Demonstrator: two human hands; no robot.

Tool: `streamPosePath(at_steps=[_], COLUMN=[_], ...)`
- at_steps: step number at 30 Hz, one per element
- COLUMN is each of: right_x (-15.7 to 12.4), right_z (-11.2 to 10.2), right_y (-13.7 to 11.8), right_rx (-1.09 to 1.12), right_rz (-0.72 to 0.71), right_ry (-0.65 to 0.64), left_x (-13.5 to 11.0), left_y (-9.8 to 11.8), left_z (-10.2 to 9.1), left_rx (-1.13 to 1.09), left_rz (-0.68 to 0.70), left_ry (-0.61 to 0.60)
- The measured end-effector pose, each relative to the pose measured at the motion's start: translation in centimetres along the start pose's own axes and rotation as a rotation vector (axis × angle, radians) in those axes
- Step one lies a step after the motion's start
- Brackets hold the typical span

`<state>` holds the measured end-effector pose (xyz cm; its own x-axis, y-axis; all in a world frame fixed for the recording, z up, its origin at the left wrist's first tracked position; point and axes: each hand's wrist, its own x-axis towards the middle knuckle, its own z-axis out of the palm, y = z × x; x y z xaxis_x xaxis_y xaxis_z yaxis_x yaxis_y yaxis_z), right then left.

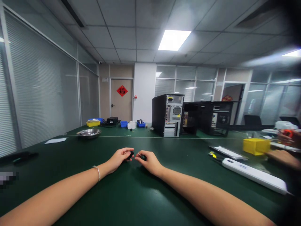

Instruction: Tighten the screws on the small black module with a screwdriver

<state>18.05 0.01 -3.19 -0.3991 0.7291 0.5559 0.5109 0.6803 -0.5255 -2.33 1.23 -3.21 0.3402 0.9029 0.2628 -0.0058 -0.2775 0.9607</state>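
My left hand [119, 159], with a bracelet at the wrist, pinches a small black block-like piece [130, 155] just above the green table [113, 201]. Facing it across a narrow gap, my right hand [150, 161] is closed around a small thin tool [141, 155] with a pale, slim shaft and a dark handle. The shaft points towards the black piece, but whether the two touch cannot be made out. Fingers cover most of the tool's handle, and its exact kind is unclear.
Computer towers [161, 116] stand at the back. A white long bar-shaped device [254, 175] and a yellow box [256, 146] lie right, near a co-worker's blurred hand [284, 158]. A metal bowl [89, 134], blue bins [141, 124] and a paper sheet [55, 141] sit farther off.
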Motion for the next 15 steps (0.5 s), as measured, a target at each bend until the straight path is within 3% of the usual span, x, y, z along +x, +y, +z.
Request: streamPosePath(at_steps=[11,15], right_x=[-0.1,-0.16], right_z=[-0.2,-0.22], right_y=[-0.75,-0.81], right_rx=[0.069,-0.004], right_rz=[0.013,-0.033], right_ry=[-0.066,-0.108], left_x=[-0.34,-0.34], left_y=[0.63,0.58], left_z=[0.19,0.12], left_rx=[0.115,0.204], left_rz=[0.035,0.045], left_ry=[-0.005,-0.055])
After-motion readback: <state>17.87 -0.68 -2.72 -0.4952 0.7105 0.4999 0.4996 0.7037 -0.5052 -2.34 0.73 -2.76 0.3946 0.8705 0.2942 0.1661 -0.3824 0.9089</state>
